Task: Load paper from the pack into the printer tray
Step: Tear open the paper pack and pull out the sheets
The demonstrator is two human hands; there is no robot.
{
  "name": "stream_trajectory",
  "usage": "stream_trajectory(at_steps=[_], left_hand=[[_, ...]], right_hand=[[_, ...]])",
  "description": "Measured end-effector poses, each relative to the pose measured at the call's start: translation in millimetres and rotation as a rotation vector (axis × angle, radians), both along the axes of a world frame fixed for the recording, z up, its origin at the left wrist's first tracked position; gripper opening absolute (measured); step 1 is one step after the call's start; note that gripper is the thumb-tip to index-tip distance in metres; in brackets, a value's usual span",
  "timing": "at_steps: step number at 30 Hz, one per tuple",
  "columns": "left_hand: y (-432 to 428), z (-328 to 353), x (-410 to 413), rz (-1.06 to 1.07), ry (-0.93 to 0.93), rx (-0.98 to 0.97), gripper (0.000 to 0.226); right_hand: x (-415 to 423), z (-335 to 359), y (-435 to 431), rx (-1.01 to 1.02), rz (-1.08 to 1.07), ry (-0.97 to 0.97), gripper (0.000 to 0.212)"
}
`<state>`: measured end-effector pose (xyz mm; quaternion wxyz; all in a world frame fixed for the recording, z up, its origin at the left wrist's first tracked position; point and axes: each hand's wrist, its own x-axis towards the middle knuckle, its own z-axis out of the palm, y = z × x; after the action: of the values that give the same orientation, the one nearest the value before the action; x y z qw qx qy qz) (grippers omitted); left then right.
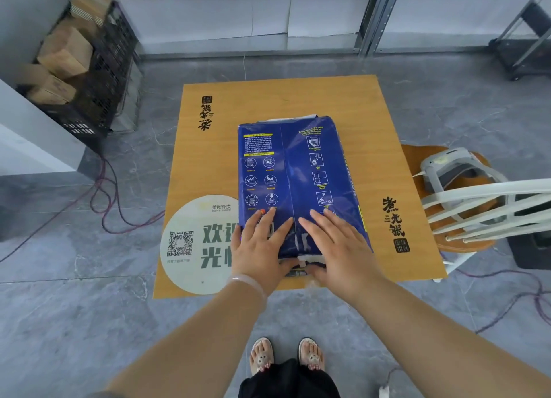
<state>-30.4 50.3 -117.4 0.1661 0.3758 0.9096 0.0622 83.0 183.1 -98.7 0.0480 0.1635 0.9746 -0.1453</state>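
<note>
the blue paper pack [298, 183] lies flat mid-tabletop [214, 165] (wrapper torn at its near end), left hand [258, 250] and right hand [340, 248] resting on its near end, fingers spread flat.

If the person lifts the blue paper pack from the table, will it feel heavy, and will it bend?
The paper pack looks thick and full, so it is probably heavy for its size. Its glossy wrapper may be slippery. The near end, under the left hand and right hand, looks torn open, so sheets might slide out.
</note>
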Motion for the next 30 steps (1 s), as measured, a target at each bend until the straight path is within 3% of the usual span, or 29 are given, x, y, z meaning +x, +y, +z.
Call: stream_trajectory(at_steps=[5, 9, 13, 16, 19, 23, 28, 30], left_hand=[[-5, 3, -9, -0.009, -0.020, 0.072, 0.062], [-9, 11, -17, 0.026, -0.084, 0.233, 0.056], [0, 33, -24, -0.061, -0.013, 0.402, 0.052], [6, 56, -35, -0.172, 0.048, 0.263, 0.038], [0, 77, -48, -0.088, 0.050, 0.137, 0.034], [-1, 89, -69, -0.039, 0.065, -0.097, 0.038], [-5, 74, -75, -0.211, 0.265, -0.337, 0.046], [-8, 63, -72, -0.235, 0.333, -0.345, 0.050]], right_hand=[[-8, -6, 3, 0.016, -0.062, -0.023, 0.065], [-2, 12, 15, -0.114, -0.043, 0.125, 0.055], [-3, 33, 29, -0.079, -0.046, 0.274, 0.058], [-6, 43, 43, -0.030, -0.130, 0.289, 0.041], [-3, 52, 60, -0.035, -0.260, 0.305, 0.024], [-2, 52, 79, 0.102, -0.360, 0.213, 0.024], [-2, 49, 91, 0.411, -0.097, -0.161, 0.047], [-3, 44, 87, 0.448, 0.048, -0.198, 0.047]])
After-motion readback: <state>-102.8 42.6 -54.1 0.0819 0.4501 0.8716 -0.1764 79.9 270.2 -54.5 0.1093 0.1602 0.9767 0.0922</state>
